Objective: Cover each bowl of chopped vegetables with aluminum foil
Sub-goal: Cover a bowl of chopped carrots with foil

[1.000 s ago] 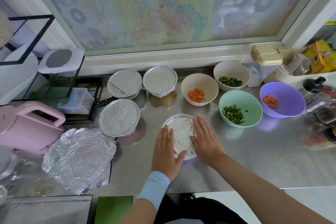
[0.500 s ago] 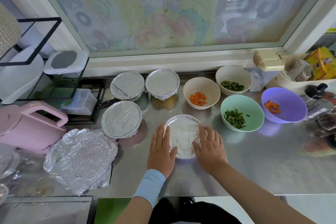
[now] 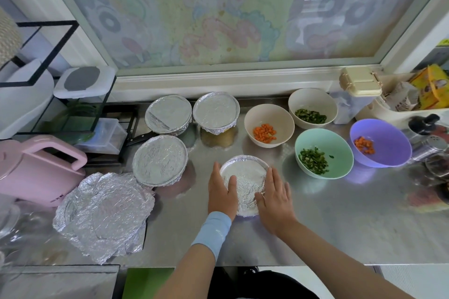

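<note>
A foil-covered bowl [image 3: 245, 177] sits in the middle of the steel counter. My left hand [image 3: 222, 189] lies on its left side and my right hand [image 3: 275, 196] on its right side, both with straight fingers pressing the foil at the rim. Three other foil-covered bowls stand to the left and behind [image 3: 160, 160] [image 3: 168, 114] [image 3: 216, 113]. Uncovered are a beige bowl of carrot [image 3: 268, 126], a beige bowl of green vegetable [image 3: 312, 108], a mint bowl of green vegetable [image 3: 323, 153] and a purple bowl of carrot [image 3: 380, 142].
A stack of crumpled foil sheets [image 3: 104, 213] lies at the front left beside a pink kettle [image 3: 36, 170]. A black rack [image 3: 60, 80] stands at the back left. Jars, a shaker [image 3: 427, 150] and a tub of packets crowd the right edge.
Both hands have slid back along the sides of the foil-covered bowl toward me, staying flat on the foil. The camera view has shifted slightly.
</note>
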Available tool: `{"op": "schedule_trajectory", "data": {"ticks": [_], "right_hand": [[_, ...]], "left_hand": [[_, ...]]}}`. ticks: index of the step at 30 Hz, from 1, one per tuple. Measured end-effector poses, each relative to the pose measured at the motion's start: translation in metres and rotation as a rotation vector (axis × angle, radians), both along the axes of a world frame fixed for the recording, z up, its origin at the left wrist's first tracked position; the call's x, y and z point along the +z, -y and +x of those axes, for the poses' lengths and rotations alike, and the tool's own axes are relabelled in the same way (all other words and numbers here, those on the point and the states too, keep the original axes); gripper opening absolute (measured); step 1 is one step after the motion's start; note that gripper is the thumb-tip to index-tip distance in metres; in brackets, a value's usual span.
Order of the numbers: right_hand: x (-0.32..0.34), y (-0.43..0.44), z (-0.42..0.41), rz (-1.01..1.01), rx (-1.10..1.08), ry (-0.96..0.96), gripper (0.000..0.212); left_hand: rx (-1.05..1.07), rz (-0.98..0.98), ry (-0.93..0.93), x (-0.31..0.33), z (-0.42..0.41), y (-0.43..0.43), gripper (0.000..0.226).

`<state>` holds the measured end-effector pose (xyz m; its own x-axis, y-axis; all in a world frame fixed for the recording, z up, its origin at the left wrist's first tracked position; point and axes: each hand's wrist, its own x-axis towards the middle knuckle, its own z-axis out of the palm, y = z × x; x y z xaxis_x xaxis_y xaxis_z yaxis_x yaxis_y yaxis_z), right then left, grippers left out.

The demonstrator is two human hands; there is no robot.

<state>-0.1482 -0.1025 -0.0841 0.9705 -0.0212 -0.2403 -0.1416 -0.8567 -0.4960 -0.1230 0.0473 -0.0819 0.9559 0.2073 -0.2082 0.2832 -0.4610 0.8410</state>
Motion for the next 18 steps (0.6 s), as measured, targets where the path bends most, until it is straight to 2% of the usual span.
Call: {"op": "schedule_trajectory", "data": {"ticks": [2, 4, 6, 8, 12, 18], "right_hand": [[0.002, 0.003, 0.002, -0.092, -0.027, 0.080, 0.066], [0.006, 0.005, 0.012, -0.094, -0.019, 0.157, 0.063], [0.008, 0.006, 0.029, -0.069, 0.060, 0.185, 0.062], [0.011, 0.004, 0.049, -0.037, 0.115, 0.179, 0.053], [0.013, -0.002, 0.080, 0.124, 0.064, 0.117, 0.038], [0.009, -0.005, 0.088, 0.314, -0.128, 0.113, 0.025]], "left_hand": [[-0.087, 0.177, 0.043, 0.003, 0.012, -0.007, 0.060], [-0.187, 0.313, 0.118, 0.007, 0.027, -0.011, 0.058], [-0.312, 0.370, 0.160, 0.012, 0.046, -0.010, 0.053], [-0.427, 0.424, 0.183, 0.011, 0.063, -0.008, 0.044], [-0.501, 0.400, 0.056, 0.003, 0.077, -0.007, 0.039], [-0.401, 0.356, 0.041, 0.002, 0.076, -0.003, 0.035]]}}
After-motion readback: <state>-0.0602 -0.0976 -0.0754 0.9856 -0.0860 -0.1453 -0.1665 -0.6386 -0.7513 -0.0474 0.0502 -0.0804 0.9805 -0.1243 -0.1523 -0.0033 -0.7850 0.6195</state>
